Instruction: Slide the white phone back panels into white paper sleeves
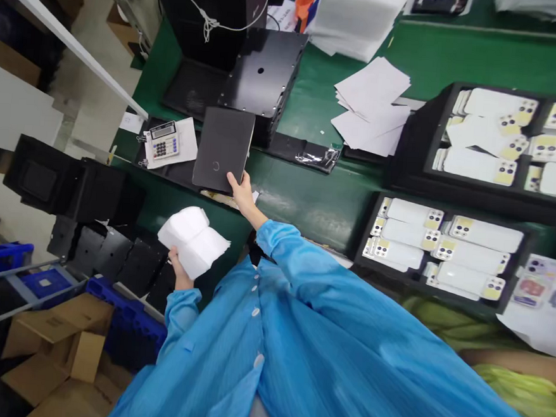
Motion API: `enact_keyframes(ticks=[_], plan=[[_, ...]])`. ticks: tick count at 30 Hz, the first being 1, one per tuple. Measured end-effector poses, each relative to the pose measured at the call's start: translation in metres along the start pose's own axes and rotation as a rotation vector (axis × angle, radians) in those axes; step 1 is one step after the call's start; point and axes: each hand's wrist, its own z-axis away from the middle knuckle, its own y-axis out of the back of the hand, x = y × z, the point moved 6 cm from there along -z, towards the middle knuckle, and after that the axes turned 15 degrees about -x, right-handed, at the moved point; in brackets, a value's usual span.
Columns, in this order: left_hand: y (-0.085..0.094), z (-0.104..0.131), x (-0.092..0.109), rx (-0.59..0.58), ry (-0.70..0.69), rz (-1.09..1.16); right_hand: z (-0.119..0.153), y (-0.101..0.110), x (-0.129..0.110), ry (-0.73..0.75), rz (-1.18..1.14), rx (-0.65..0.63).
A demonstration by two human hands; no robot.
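Observation:
My left hand (181,270) is closed round the lower edge of a folded stack of thin white sheets (200,238); whether they are paper or soft foam I cannot tell. The stack is held up in front of the bench's near edge. My right hand (242,192) grips the near right corner of a black notebook (223,144) with a small mark on its cover. The notebook's far edge is against a black box (266,74). Left of it, a calculator (164,142) lies on white paper.
Black trays (369,231) of white phone-shaped panels stand at the right, one raised behind the other. Loose white sheets (373,104) lie on the green bench (303,185). Cardboard boxes (59,345) and a blue crate (127,325) are at lower left. Another person's arm (519,365) shows at right.

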Motion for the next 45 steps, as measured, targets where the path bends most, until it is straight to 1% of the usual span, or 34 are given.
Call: enact_keyframes(ticks=[2, 3, 4, 6, 7, 8, 9, 10, 11, 12, 13, 14, 15, 16, 17, 18, 19, 20, 21, 23, 24, 26, 28, 30, 32, 34, 36, 37, 38, 39, 40, 42, 44, 45], plan=[[-0.013, -0.005, -0.015, -0.056, 0.06, 0.015, -0.002, 0.018, 0.017, -0.121, 0.031, 0.057], [-0.021, -0.009, -0.019, -0.084, 0.077, 0.014, -0.004, 0.028, 0.019, -0.136, 0.036, 0.069], [-0.029, -0.014, -0.022, -0.11, 0.092, 0.009, -0.006, 0.038, 0.016, -0.113, 0.04, 0.063], [-0.047, -0.026, -0.029, -0.152, 0.147, -0.014, -0.008, 0.062, -0.001, 0.01, 0.052, 0.026], [-0.056, -0.032, -0.035, -0.172, 0.194, -0.027, -0.005, 0.079, -0.011, 0.075, 0.062, 0.012], [-0.065, -0.037, -0.044, -0.195, 0.248, -0.039, 0.002, 0.101, -0.02, 0.128, 0.07, 0.011], [-0.075, -0.041, -0.055, -0.221, 0.302, -0.046, 0.015, 0.128, -0.026, 0.159, 0.073, 0.03], [-0.085, -0.044, -0.069, -0.254, 0.353, -0.048, 0.035, 0.159, -0.029, 0.168, 0.073, 0.071], [-0.096, -0.044, -0.087, -0.288, 0.399, -0.047, 0.061, 0.192, -0.027, 0.152, 0.071, 0.129], [-0.106, -0.043, -0.107, -0.327, 0.445, -0.046, 0.094, 0.225, -0.021, 0.114, 0.067, 0.209], [-0.116, -0.04, -0.13, -0.363, 0.488, -0.055, 0.132, 0.256, -0.009, 0.042, 0.064, 0.309], [-0.124, -0.035, -0.154, -0.389, 0.524, -0.08, 0.173, 0.282, 0.007, -0.071, 0.063, 0.416], [-0.131, -0.03, -0.177, -0.406, 0.546, -0.127, 0.216, 0.299, 0.027, -0.204, 0.065, 0.514], [-0.136, -0.025, -0.198, -0.417, 0.55, -0.191, 0.255, 0.307, 0.046, -0.29, 0.05, 0.564], [-0.141, -0.02, -0.216, -0.433, 0.541, -0.265, 0.288, 0.306, 0.064, -0.347, 0.03, 0.589], [-0.147, -0.017, -0.231, -0.46, 0.523, -0.345, 0.313, 0.299, 0.082, -0.389, 0.006, 0.591], [-0.154, -0.014, -0.241, -0.498, 0.497, -0.426, 0.332, 0.287, 0.098, -0.414, -0.02, 0.577], [-0.164, -0.013, -0.247, -0.546, 0.456, -0.504, 0.343, 0.272, 0.113, -0.428, -0.044, 0.55], [-0.177, -0.014, -0.247, -0.592, 0.394, -0.586, 0.349, 0.258, 0.124, -0.429, -0.059, 0.524], [-0.211, -0.026, -0.236, -0.641, 0.202, -0.794, 0.351, 0.234, 0.141, -0.421, -0.07, 0.472], [-0.232, -0.035, -0.225, -0.638, 0.084, -0.921, 0.351, 0.227, 0.147, -0.42, -0.066, 0.447], [-0.277, -0.059, -0.201, -0.577, -0.115, -1.224, 0.354, 0.221, 0.155, -0.434, -0.038, 0.405], [-0.32, -0.087, -0.178, -0.482, -0.243, -1.484, 0.365, 0.225, 0.159, -0.458, 0.011, 0.39], [-0.355, -0.112, -0.161, -0.408, -0.334, -1.652, 0.382, 0.235, 0.162, -0.486, 0.063, 0.406], [-0.378, -0.127, -0.153, -0.403, -0.378, -1.772, 0.401, 0.246, 0.163, -0.514, 0.1, 0.437], [-0.394, -0.129, -0.153, -0.453, -0.388, -1.819, 0.418, 0.255, 0.163, -0.533, 0.121, 0.464], [-0.411, -0.115, -0.154, -0.555, -0.417, -1.768, 0.432, 0.263, 0.158, -0.536, 0.132, 0.487], [-0.422, -0.101, -0.154, -0.632, -0.444, -1.7, 0.438, 0.266, 0.155, -0.531, 0.136, 0.498], [-0.435, -0.082, -0.152, -0.722, -0.475, -1.602, 0.443, 0.269, 0.15, -0.521, 0.141, 0.509], [-0.45, -0.058, -0.148, -0.821, -0.507, -1.482, 0.447, 0.272, 0.145, -0.507, 0.145, 0.521], [-0.467, -0.03, -0.142, -0.923, -0.53, -1.355, 0.451, 0.274, 0.138, -0.488, 0.148, 0.531], [-0.501, 0.042, -0.12, -1.134, -0.565, -1.113, 0.458, 0.277, 0.122, -0.428, 0.154, 0.545], [-0.529, 0.128, -0.092, -1.366, -0.599, -0.944, 0.469, 0.281, 0.101, -0.336, 0.165, 0.555], [-0.537, 0.172, -0.076, -1.447, -0.595, -0.843, 0.478, 0.284, 0.09, -0.28, 0.174, 0.564]])
